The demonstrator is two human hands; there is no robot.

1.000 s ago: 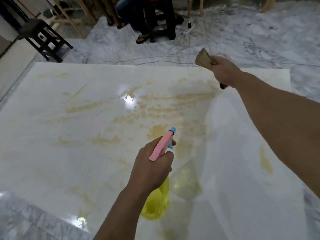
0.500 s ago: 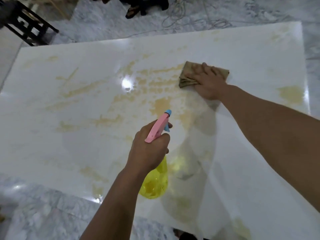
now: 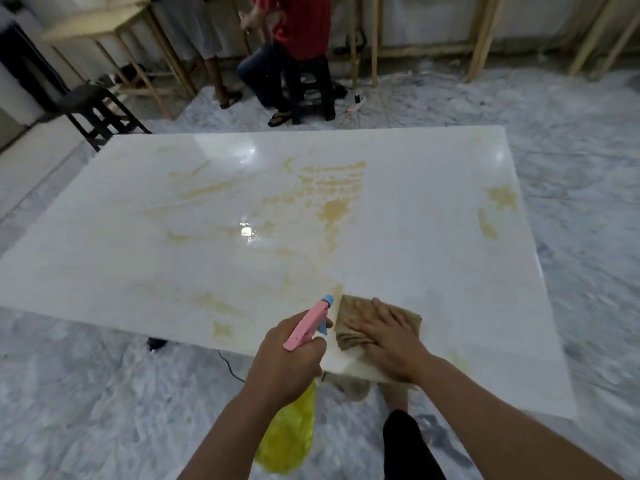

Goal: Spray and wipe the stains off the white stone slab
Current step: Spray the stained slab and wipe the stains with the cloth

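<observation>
head | left hand (image 3: 284, 368) gripping yellow spray bottle (image 3: 289, 441) with pink trigger, bottle partly hidden, no label legible | right hand (image 3: 388, 341) flat, fingers straight, pressing folded tan cloth (image 3: 349, 323) on stained white stone slab (image 3: 415, 237)

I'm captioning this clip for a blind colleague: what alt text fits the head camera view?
A person's right hand presses a brown cloth flat on the near edge of a white stone slab streaked with yellow stains. The left hand grips a yellow spray bottle with a pink trigger beside it.
</observation>
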